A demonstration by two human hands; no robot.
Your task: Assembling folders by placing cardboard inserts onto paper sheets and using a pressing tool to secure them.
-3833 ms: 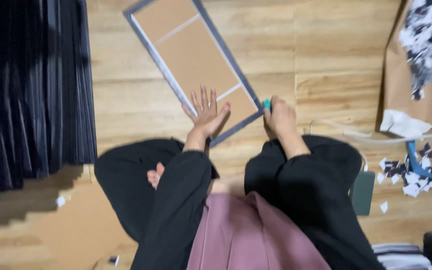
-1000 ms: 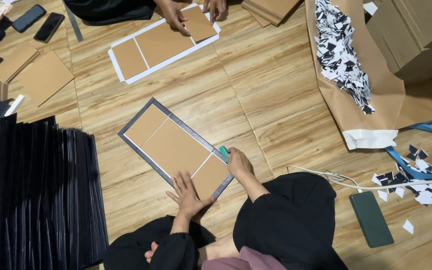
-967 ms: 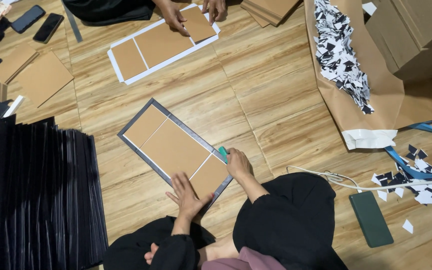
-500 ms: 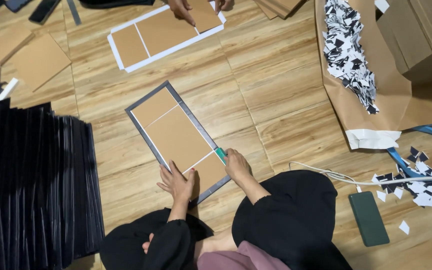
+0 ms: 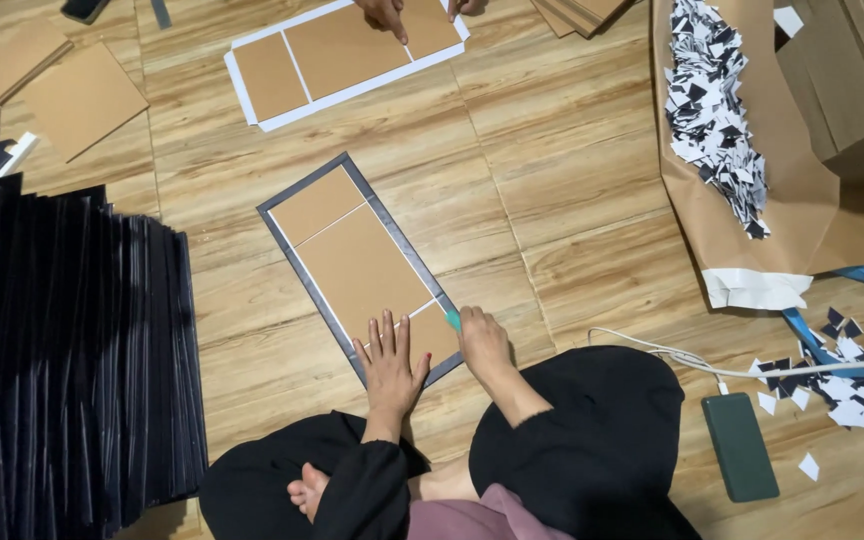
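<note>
A long grey-bordered sheet (image 5: 283, 250) with brown cardboard panels (image 5: 362, 268) stuck on it lies on the wooden floor in front of me. My left hand (image 5: 391, 368) rests flat, fingers spread, on the sheet's near end. Beside it, my right hand (image 5: 483, 343) is closed around a small teal tool (image 5: 452, 320), pressing it at the sheet's right edge. I sit cross-legged in black clothing.
A tall row of dark finished sheets (image 5: 62, 350) fills the left. Another person's hands (image 5: 388, 12) work on a white-bordered sheet (image 5: 252, 95) at the top. Brown paper with black-and-white scraps (image 5: 717, 110) lies right, along with a green phone (image 5: 740, 446), a cable and loose cardboard (image 5: 82, 95).
My view has shifted, and the sheet now lies more upright before me. My left hand has slid right along the sheet's near end, closer to my right hand with the tool.
</note>
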